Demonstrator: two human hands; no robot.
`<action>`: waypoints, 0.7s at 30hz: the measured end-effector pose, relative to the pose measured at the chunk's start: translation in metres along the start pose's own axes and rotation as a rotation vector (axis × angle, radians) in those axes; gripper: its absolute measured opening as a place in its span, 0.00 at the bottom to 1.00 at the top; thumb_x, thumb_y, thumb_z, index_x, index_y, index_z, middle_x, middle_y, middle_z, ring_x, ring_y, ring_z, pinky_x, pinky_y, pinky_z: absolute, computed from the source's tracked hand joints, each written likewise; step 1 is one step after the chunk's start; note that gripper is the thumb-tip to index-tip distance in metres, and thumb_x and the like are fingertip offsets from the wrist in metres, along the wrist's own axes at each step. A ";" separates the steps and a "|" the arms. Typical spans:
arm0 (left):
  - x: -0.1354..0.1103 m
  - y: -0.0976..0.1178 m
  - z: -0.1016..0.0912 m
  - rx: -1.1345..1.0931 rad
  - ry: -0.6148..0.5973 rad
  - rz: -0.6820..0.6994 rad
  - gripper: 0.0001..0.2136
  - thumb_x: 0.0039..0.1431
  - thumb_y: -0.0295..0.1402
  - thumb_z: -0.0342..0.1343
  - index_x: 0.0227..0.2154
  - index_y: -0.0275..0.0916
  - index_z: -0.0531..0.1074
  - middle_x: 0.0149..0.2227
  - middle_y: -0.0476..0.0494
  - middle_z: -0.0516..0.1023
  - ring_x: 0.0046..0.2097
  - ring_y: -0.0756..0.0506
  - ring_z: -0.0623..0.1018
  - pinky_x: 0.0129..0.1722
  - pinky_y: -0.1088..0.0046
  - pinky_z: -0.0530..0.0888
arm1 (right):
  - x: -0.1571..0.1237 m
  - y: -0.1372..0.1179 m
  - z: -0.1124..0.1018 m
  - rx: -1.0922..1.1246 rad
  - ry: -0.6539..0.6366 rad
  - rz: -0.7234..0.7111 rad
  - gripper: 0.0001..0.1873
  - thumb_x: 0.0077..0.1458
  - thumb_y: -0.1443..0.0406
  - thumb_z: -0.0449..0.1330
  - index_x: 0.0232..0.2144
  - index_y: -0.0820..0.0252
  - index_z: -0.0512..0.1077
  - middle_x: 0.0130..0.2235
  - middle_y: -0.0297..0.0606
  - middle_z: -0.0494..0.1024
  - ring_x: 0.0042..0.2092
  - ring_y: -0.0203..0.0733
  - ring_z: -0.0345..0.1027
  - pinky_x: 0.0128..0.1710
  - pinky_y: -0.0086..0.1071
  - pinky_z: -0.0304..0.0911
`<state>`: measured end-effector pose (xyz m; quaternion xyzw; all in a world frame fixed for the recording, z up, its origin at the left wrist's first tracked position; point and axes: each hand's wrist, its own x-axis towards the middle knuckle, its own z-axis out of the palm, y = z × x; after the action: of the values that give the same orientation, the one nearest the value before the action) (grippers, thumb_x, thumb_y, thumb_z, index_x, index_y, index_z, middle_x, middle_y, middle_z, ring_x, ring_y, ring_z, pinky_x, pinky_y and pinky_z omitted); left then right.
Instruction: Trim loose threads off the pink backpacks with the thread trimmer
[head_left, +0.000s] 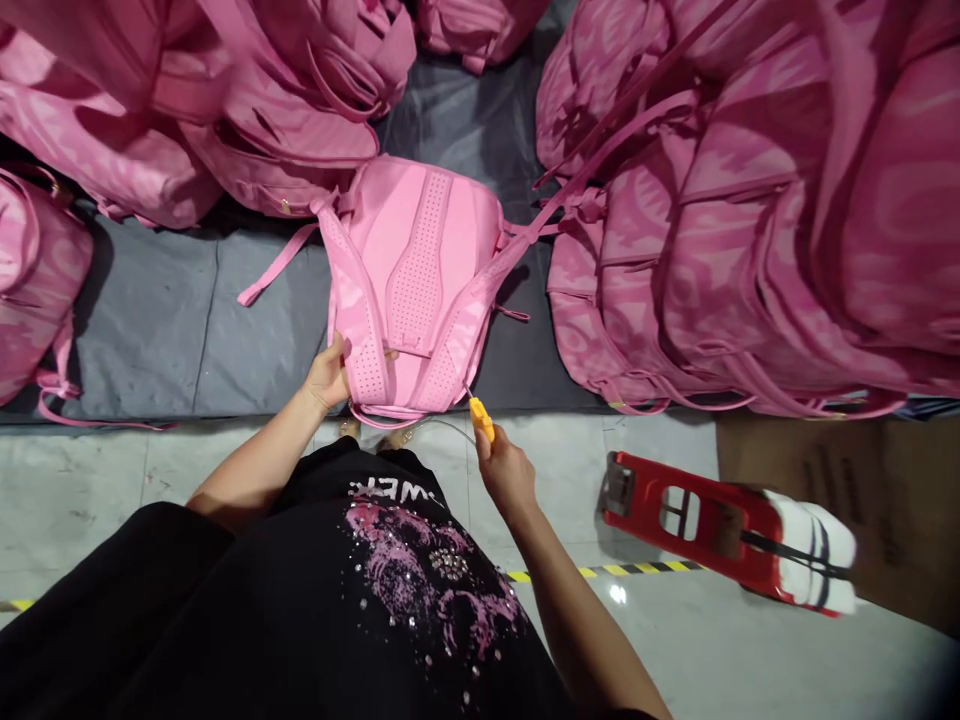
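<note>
A pink backpack [457, 210] lies on the dark grey surface in front of me, its padded back panel and both shoulder straps facing up. My left hand [328, 378] grips its near left edge beside the lower end of a strap, with some fingers hidden under the bag. In my right hand [506, 470] is a yellow-handled tool [481, 418] with a thin dark tip. That tip is at the bag's near right edge; whether it touches the fabric I cannot tell. A thin grey cord [450, 424] curves close to the tool.
Pink patterned backpacks crowd the left [112, 150] and the right [720, 250] of the dark covered surface [255, 300]. On the tiled floor to my right stands a red and white stool-like object [720, 530], beside brown cardboard [885, 520]. Yellow-black tape [622, 570] crosses the floor.
</note>
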<state>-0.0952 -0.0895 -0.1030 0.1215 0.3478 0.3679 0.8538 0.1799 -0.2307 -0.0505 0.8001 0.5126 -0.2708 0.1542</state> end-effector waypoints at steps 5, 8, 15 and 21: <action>0.018 -0.013 0.013 -0.027 0.010 -0.042 0.39 0.60 0.62 0.43 0.57 0.30 0.67 0.50 0.27 0.79 0.61 0.33 0.72 0.61 0.49 0.68 | 0.003 0.008 -0.008 0.125 0.073 0.049 0.23 0.71 0.54 0.41 0.52 0.60 0.68 0.36 0.45 0.80 0.35 0.45 0.72 0.29 0.30 0.46; 0.026 -0.021 0.023 -0.030 0.011 -0.126 0.37 0.59 0.61 0.47 0.55 0.29 0.69 0.48 0.27 0.80 0.59 0.32 0.74 0.60 0.48 0.69 | 0.000 0.016 -0.010 0.183 0.063 0.096 0.23 0.70 0.54 0.42 0.51 0.61 0.69 0.36 0.45 0.79 0.35 0.45 0.71 0.29 0.30 0.46; 0.057 -0.018 0.051 0.063 0.027 -0.087 0.34 0.63 0.59 0.43 0.57 0.32 0.68 0.46 0.32 0.81 0.56 0.34 0.77 0.59 0.49 0.71 | -0.086 0.040 0.024 0.297 0.030 0.191 0.24 0.70 0.56 0.40 0.49 0.62 0.69 0.32 0.45 0.79 0.35 0.49 0.73 0.30 0.31 0.51; 0.084 -0.018 0.073 0.143 -0.052 -0.235 0.32 0.67 0.54 0.37 0.55 0.30 0.68 0.47 0.31 0.81 0.56 0.37 0.77 0.61 0.53 0.69 | -0.075 -0.004 0.032 0.253 -0.031 0.098 0.19 0.70 0.57 0.45 0.52 0.57 0.69 0.36 0.42 0.81 0.38 0.48 0.75 0.31 0.32 0.49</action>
<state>0.0055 -0.0384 -0.1000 0.1499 0.3628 0.2364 0.8888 0.1431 -0.3010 -0.0314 0.8329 0.4324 -0.3378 0.0727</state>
